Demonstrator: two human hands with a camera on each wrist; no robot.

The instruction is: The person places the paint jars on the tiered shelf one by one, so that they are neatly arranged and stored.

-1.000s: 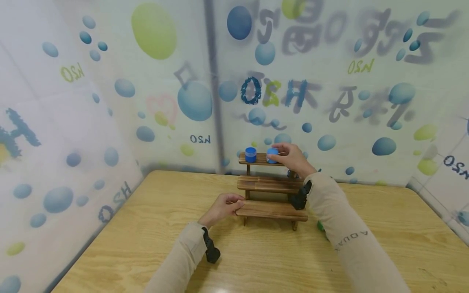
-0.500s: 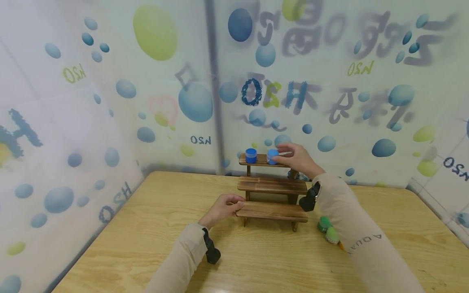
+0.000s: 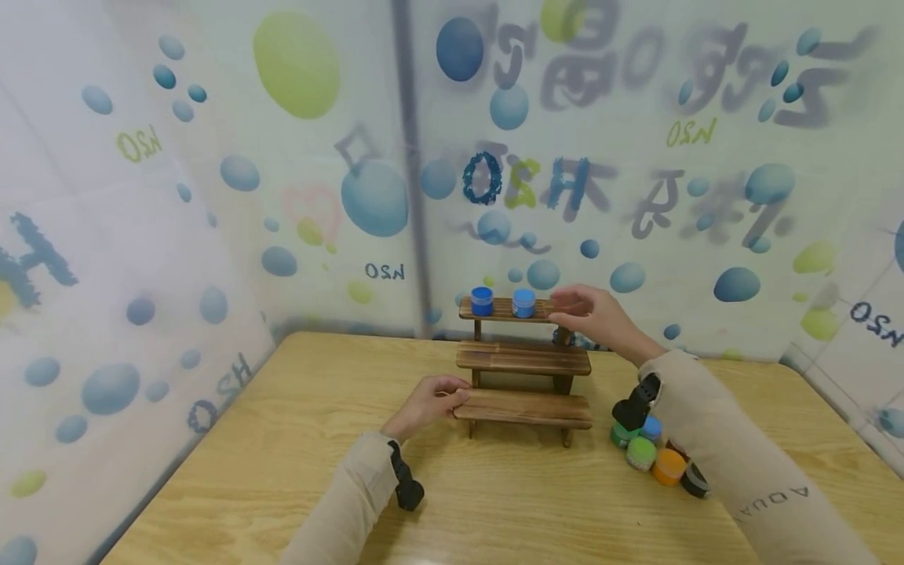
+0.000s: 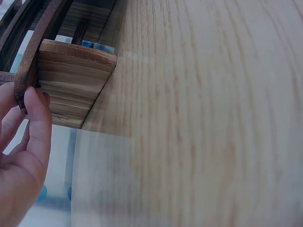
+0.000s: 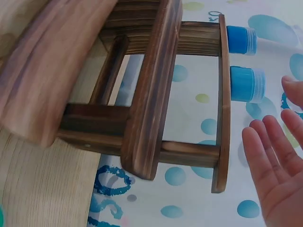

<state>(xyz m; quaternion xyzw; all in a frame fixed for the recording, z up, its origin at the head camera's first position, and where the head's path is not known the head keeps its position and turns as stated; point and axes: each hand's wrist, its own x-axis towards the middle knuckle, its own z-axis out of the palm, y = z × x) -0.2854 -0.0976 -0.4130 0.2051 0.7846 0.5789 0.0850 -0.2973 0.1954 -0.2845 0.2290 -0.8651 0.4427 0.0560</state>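
Table (image 3: pixel 247 486): carries what we handle.
Three-step stand (image 3: pixel 523 358): wooden, lowest step (image 3: pixel 523 406) towards us.
Left hand (image 3: pixel 427 402): pinches that step's left end, likely so we keep it steady.
Right hand (image 3: pixel 596 314): holds nothing, fingers loose, just beside the light blue jar (image 3: pixel 523 304).
Dark blue jar (image 3: pixel 482 302): shares the top step (image 3: pixel 502 308) with it, both upright, apart, perhaps spaced for our fingers.
Loose jars (image 3: pixel 641 453): clustered right of the stand, probably for our easy reach.

Head view downward, wrists closer, rack (image 3: pixel 523 358) shared
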